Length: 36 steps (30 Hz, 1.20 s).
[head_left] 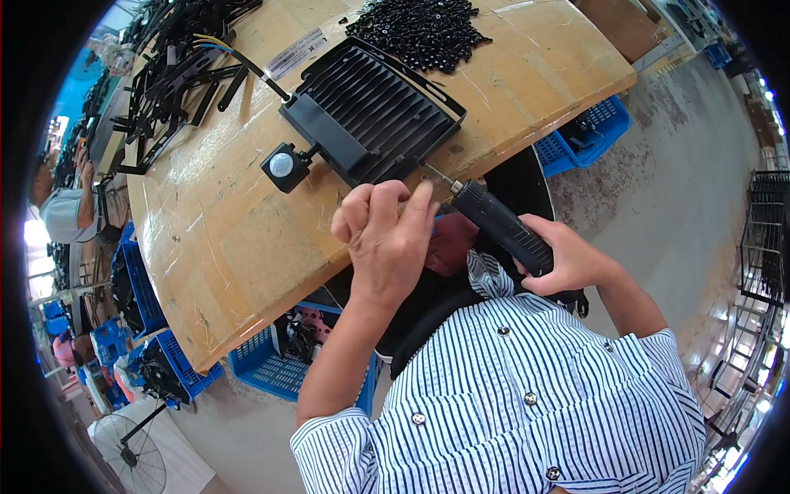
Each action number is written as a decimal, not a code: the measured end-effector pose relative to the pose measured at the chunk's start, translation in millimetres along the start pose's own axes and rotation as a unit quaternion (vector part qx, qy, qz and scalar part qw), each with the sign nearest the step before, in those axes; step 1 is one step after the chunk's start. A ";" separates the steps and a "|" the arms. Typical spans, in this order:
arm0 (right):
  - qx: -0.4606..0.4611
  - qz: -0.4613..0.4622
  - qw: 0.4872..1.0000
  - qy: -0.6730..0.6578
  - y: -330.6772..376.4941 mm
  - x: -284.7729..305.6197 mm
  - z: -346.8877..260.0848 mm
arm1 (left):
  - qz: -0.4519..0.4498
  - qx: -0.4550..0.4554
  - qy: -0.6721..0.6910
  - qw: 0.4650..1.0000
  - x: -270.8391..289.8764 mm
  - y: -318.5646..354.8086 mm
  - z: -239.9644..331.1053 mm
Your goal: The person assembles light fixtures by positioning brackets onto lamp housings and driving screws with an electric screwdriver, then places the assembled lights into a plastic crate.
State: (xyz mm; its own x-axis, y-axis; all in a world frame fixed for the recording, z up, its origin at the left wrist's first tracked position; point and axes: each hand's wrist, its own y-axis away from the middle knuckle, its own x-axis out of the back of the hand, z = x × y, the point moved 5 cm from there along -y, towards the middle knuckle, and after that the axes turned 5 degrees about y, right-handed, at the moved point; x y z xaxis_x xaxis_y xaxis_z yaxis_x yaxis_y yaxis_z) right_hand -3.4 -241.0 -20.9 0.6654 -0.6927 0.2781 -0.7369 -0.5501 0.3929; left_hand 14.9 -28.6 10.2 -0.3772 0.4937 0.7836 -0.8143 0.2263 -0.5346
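Observation:
A black floodlight [374,111] with a finned back lies on the table, its bracket at the far side. A motion sensor [284,167] with a white dome sticks out at its left, and a cable [251,67] with bare coloured wires leaves its upper left corner. My right hand [555,255] grips a black electric screwdriver [502,226], whose bit reaches the floodlight's near right corner. Just below the floodlight's near edge is my left hand [383,230], fingers curled and pressed together. Whatever they hold is too small to make out; a tiny ring shows by the fingertips.
Small black screws [420,33] form a heap beyond the floodlight. Black metal brackets [185,78] pile up at the table's far left. Blue crates [588,136] stand beside and under the wooden table [239,239]. A fan [127,453] stands lower left; another person [70,214] is far left.

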 end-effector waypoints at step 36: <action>0.085 0.024 0.995 0.043 -4.1 -0.6 -10.3 | -0.037 0.098 0.215 0.971 3.5 -52.5 -40.8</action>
State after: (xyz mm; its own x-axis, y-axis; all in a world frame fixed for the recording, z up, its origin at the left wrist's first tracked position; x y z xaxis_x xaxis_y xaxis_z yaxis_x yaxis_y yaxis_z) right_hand 0.5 -233.5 -13.6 0.6319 -0.6810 0.3700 -0.7723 -0.5937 0.2262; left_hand 74.3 -4.5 28.2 -0.1297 0.7972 0.5896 -0.9166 0.1303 -0.3779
